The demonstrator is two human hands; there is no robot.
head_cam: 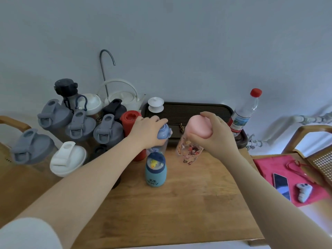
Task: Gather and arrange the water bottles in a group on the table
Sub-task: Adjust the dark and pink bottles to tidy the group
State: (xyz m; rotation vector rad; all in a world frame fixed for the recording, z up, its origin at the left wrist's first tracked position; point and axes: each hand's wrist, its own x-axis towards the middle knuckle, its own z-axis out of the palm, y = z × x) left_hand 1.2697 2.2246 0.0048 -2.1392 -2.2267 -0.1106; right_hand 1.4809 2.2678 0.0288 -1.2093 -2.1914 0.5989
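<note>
Head view of a wooden table (179, 203) set against a pale wall. The left hand (145, 132) is closed over the cap of a clear bottle with a blue lid (164, 132), which stands near the table's middle with its long axis about vertical, lid up. The right hand (213, 133) is clamped around the pink cap of a flower-patterned bottle (188, 150); this bottle leans, its cap toward the right and its base toward the camera, and whether the base touches the wood cannot be told. A short teal bottle with a duck on its lid (155, 169) stands upright just in front of the blue-lidded one, nearer the camera. A red bottle (132, 123) stands upright just left of the left hand, at the right edge of a crowded cluster of upright grey-lidded shakers (80, 125) and a white-lidded shaker (67, 159) filling the table's left part. Behind the hands lies a dark slatted tea tray (188, 108), carrying a white lidded cup (156, 104) at its left end; a clear plastic bottle with a red cap (244, 112) stands upright at its right end, apart from the cluster. A white kettle (122, 97) stands against the wall. The near half of the table, up to its front edge, is bare wood. Beyond the table's right edge, a phone (281, 185) lies on a red cloth (269, 166).
</note>
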